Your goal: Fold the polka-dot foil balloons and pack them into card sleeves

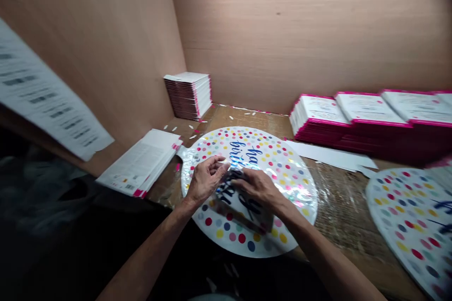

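the left hand (206, 179) pinches a thin white strip (223, 162) between thumb and fingertips, just above the middle of a round foil balloon (282, 183). the right hand (256, 187) sits close beside it, fingers together and bent down over the balloon's blue lettering; whether they pinch anything cannot be told. a white sheet (243, 211) lies on the balloon under that hand. the balloon, printed with dots in many colours, lies flat on the tabletop (339, 197), its neck tab (181, 152) pointing left.

just left of it lie white packets (139, 162) with pink edges. to the right are long white strips (332, 156), and a second dotted balloon (409, 230) lies at the right side of the tabletop. farther off, pink-edged stacks (367, 117) line the back wall, while another stack (189, 96) stands in the corner, with small paper scraps (190, 127) near it. a blurred printed sheet (45, 89) shows at upper left, and wooden walls (282, 33) rise behind everything.
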Demonstrator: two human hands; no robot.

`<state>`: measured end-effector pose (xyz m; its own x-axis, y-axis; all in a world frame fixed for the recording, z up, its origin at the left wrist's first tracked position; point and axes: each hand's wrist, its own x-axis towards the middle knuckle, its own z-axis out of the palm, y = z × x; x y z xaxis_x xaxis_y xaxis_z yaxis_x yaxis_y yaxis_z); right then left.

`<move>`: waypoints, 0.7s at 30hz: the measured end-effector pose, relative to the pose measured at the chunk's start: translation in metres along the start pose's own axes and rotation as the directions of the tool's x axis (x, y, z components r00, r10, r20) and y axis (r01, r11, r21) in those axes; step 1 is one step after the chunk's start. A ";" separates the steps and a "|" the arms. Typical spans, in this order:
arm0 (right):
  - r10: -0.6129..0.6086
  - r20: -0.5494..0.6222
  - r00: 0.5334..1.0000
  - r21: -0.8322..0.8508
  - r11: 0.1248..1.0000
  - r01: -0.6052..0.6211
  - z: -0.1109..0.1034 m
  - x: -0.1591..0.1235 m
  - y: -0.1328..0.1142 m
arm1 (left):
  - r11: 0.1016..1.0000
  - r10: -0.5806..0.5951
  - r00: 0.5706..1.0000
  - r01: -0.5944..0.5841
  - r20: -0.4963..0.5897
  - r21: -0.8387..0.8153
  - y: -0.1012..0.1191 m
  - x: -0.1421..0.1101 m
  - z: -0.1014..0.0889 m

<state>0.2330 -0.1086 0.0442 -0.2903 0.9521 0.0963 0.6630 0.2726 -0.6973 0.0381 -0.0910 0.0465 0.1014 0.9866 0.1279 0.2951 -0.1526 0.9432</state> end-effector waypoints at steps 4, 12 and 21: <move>0.133 -0.018 0.991 0.006 0.991 -0.133 -0.018 -0.022 0.036 | 0.754 0.133 0.945 0.099 -0.299 0.649 -0.015 -0.005 -0.073; 0.228 -0.167 0.959 0.004 0.973 -0.231 -0.026 -0.044 0.072 | 0.143 -0.102 0.975 0.210 -0.197 0.967 -0.034 0.006 -0.140; 0.209 -0.173 0.962 0.239 0.957 -0.165 -0.034 -0.050 0.075 | 0.108 0.092 0.991 0.083 -0.093 0.991 0.014 -0.001 -0.130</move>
<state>0.3203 -0.1315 0.0111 -0.0214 0.9973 0.0701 0.5169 0.0711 -0.8531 -0.0817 -0.0867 0.0995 0.0392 0.9696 0.2416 0.9816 0.0079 -0.1909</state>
